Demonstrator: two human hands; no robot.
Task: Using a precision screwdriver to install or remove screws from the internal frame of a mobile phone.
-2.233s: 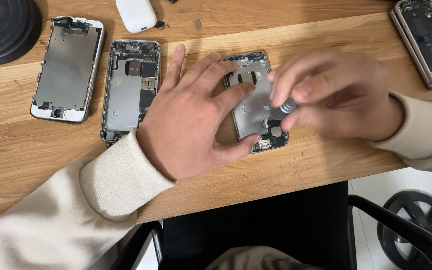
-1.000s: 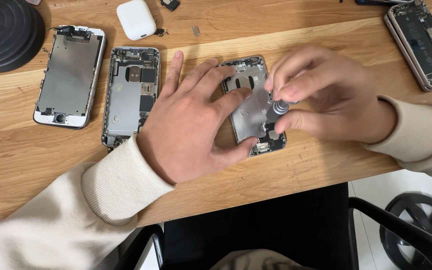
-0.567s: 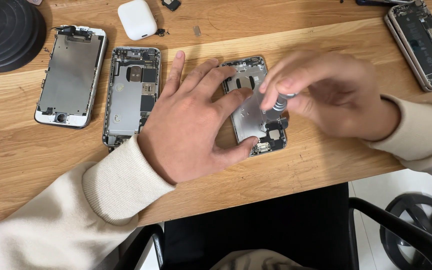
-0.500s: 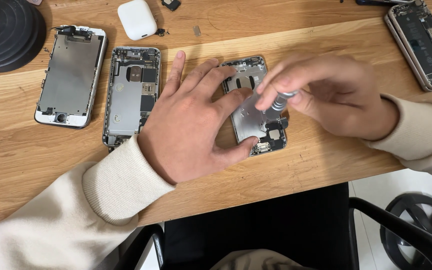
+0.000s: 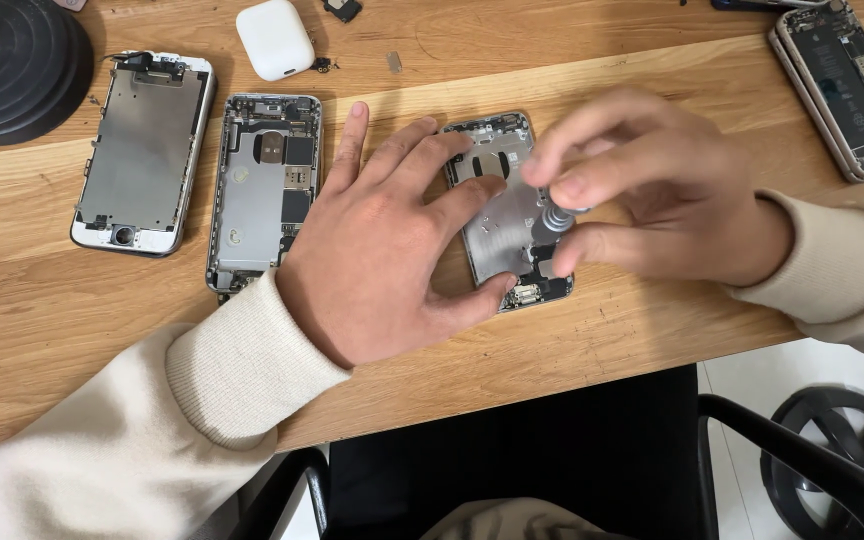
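An opened grey metal phone housing (image 5: pixel 508 215) lies at frame centre on the light wooden table (image 5: pixel 652 70). It is pinned flat by the left hand (image 5: pixel 392 255), palm down, fingers spread, thumb against the lower edge. A small grey-tipped precision screwdriver (image 5: pixel 552 222) is pinched between thumb and fingertips of the right hand (image 5: pixel 652 200), tip set on the housing's lower right; the hand is motion-blurred. Left of the housing a second gutted phone chassis (image 5: pixel 264 185) and a detached white-framed screen panel (image 5: pixel 142 150) are laid out; a white earbud case (image 5: pixel 274 38) and loose tiny parts (image 5: pixel 394 62) sit at top centre, a black round mat (image 5: pixel 12 65) upper left, another open phone (image 5: pixel 842 85) upper right. Risks judged: bit slipping and scarring the board, a loosened screw being lost on the table, the housing skidding if left-hand pressure is eased.
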